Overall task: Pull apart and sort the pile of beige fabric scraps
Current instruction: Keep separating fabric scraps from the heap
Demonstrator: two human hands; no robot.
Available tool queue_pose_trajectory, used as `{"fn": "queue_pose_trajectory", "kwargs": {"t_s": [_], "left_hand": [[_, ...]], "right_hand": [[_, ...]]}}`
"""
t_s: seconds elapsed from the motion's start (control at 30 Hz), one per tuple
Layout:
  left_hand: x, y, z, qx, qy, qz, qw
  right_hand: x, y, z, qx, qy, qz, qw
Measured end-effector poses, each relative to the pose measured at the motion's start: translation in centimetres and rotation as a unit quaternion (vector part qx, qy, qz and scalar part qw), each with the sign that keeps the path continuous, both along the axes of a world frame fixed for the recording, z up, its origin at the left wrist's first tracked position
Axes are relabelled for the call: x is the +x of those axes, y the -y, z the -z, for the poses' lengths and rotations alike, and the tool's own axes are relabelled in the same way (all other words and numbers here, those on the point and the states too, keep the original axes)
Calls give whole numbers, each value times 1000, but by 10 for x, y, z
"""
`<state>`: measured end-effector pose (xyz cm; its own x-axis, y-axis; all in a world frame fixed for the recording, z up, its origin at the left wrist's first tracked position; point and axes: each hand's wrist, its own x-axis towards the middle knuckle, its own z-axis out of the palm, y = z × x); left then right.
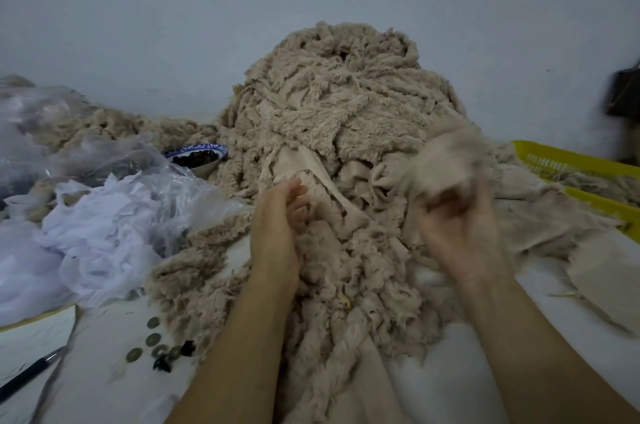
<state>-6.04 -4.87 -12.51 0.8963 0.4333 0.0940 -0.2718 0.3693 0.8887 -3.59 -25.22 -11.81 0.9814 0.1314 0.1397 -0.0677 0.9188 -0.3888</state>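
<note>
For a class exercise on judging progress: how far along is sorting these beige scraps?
Possibly done: scraps in the yellow basket, a smaller heap at left. In hand: the right hand grips a fluffy scrap; the left hand reaches into the pile. Left: most of that pile.

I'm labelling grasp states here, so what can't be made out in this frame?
Head view:
- Left hand: fingertips buried in the beige pile; grip unclear.
- Right hand: motion-blurred, like the scrap it holds.
- Yellow basket: cut off by the right edge.
- Bowl: dark contents too small to identify.
</note>
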Motion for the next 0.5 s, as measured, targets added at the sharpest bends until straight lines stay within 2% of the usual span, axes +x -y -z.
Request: {"fn": "queue_pose_trajectory", "kwargs": {"t_s": [0.03,0.07,0.13,0.23,0.27,0.37,0.5], "left_hand": [[0,-2,3,28,-17,-61,998],[1,-4,6,67,-31,-111,991],[2,-5,12,164,-47,-166,971],[7,-7,19,306,-120,-170,929],[8,-9,20,315,-158,-147,924],[8,-11,19,256,-228,-48,938],[2,-1,14,260,-159,19,952]], "right_hand": [[1,4,1,36,11,5,999],[2,3,5,10,12,-4,1000],[4,-7,18,-147,-7,-36,989],[0,-29,26,-389,36,-52,919],[-1,-35,26,-451,50,-42,890],[-3,-43,32,-572,84,9,816],[-8,-51,37,-635,116,34,763]]}}
